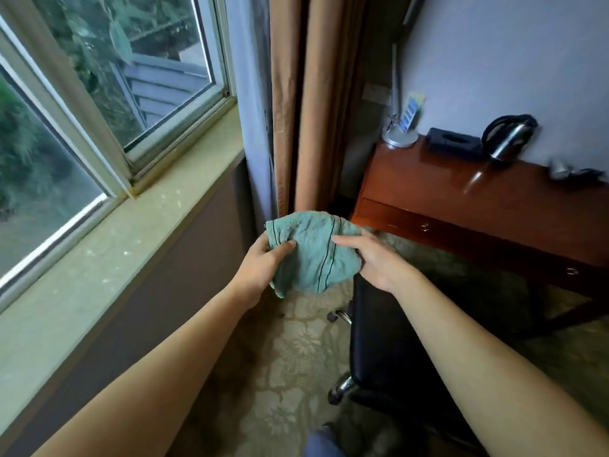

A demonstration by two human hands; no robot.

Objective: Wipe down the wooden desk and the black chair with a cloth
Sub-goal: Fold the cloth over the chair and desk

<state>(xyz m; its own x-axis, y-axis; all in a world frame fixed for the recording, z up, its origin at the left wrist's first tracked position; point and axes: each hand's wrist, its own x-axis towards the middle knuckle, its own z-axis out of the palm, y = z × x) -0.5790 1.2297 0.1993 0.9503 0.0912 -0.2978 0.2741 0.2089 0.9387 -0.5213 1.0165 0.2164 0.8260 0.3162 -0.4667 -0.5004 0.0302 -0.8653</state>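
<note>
A green terry cloth (311, 255) with thin dark stripes hangs in the air in front of me, held from both sides. My left hand (263, 263) grips its left edge with the thumb on top. My right hand (372, 258) pinches its right edge. Under my right forearm stands the black chair (392, 351), partly hidden by the arm. The glossy wooden desk (478, 196) runs along the right wall, beyond both hands.
On the desk stand a lamp base (400, 138), a black tissue box (453, 143), a kettle (507, 136) and small items at the far right. A window with a stone sill (108, 245) fills the left. Tan curtains (316, 103) hang in the corner. Patterned carpet covers the floor.
</note>
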